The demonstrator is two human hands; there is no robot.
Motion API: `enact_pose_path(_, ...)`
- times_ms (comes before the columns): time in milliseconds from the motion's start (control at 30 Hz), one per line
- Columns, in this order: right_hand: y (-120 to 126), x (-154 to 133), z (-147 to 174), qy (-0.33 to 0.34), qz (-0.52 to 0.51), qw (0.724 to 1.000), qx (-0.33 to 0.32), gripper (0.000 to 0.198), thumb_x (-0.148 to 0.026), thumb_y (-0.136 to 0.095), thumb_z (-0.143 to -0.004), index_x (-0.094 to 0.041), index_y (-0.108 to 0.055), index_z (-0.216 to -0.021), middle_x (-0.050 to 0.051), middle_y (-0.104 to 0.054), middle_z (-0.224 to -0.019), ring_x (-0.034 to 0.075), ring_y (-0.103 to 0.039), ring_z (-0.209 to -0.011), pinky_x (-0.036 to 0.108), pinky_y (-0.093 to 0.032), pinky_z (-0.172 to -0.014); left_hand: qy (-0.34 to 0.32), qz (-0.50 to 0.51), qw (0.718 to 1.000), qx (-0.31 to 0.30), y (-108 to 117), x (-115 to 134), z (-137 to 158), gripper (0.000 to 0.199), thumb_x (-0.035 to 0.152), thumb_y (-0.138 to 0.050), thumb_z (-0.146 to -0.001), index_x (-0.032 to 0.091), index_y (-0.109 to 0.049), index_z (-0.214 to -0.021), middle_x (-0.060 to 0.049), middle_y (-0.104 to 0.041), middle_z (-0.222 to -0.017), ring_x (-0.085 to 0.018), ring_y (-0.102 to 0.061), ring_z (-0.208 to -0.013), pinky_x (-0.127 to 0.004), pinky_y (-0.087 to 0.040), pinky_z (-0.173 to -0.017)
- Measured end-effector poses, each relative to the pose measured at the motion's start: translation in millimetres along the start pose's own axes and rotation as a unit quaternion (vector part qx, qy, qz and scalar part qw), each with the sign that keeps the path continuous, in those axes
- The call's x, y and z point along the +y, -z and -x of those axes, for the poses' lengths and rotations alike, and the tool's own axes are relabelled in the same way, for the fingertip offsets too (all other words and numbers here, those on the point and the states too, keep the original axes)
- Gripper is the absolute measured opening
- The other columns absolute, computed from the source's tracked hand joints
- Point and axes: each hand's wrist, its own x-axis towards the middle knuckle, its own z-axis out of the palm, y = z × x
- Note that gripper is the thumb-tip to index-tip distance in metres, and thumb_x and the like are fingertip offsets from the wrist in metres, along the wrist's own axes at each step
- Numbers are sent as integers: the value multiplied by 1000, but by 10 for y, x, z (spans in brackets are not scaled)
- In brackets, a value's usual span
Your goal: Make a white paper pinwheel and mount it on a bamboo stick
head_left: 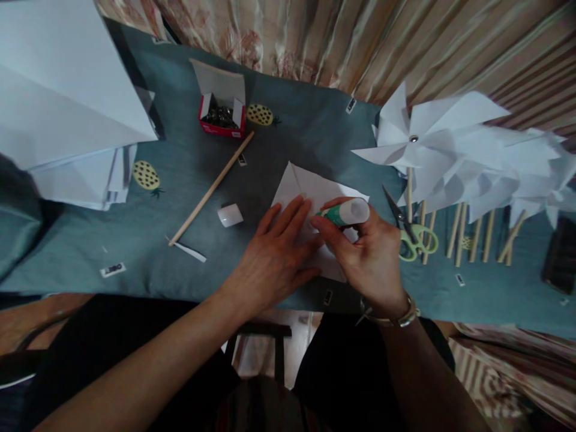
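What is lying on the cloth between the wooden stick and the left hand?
In the head view, only the white glue-stick cap lies between the wooden stick and the left hand; the rest is bare cloth.

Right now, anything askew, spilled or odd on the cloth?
Nothing spilled or damaged. The white glue-stick cap lies loose on the grey-blue cloth, off the green-and-white glue stick held in the right hand. A thin paper offcut lies by the wooden dowel. The left hand presses the folded white paper.
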Motion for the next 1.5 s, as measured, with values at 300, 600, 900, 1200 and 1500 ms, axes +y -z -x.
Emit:
enact_pose_path(300, 45, -36, 30, 14, -6, 999, -36, 22, -41, -68, -90, -21, -66, -100, 3, -73, -91, 20, -69, -82, 34, -55, -77, -6, -13, 1000, 8, -29, -17, 8, 45, 42, -67, -88, 18, -63, -126, -21, -36, -158, -37, -28, -149, -59, -25, -120)
enact_pose_path(600, 107, 2, 93, 11, -14, 998, -61, 21, -38, -67, -90, -23, -66, -105, 3, -74, -97, 20, -70, -88, 35, -56, -84, -7, -8, 1000, 7, -16, -11, 7, 38, 39, -69, -87, 20, -67, -120, -18, -36, -159, -39, -28, -149, -60, -25, -119)
enact_pose_path(900, 139, 44, 125, 2, -5, 999, -54, 23, -39, -69, -89, -23, -67, -106, 3, -75, -99, 21, -71, -85, 36, -57, -83, -15, 2, 1000, 10, -20, -27, 18, 44, 45, -69, -86, 23, -66, -124, -17, -32, -161, -40, -27, -149, -61, -24, -119)
enact_pose_path(1200, 148, 57, 87, 11, 1, 999, -34, 19, -36, -70, -88, -24, -67, -103, 2, -75, -98, 21, -72, -86, 37, -58, -84, -21, 3, 1000, 8, -15, -31, 16, 48, 46, -68, -86, 25, -63, -129, -16, -30, -162, -41, -25, -150, -63, -24, -118)
enact_pose_path(1500, 89, 83, 89, 60, 8, 998, 21, 23, -33, -70, -89, -27, -67, -111, 3, -74, -108, 24, -70, -101, 42, -56, -93, -17, 5, 1000, 14, -22, -28, 11, 49, 45, -71, -84, 25, -64, -128, -18, -32, -161, -41, -27, -149, -62, -23, -119)
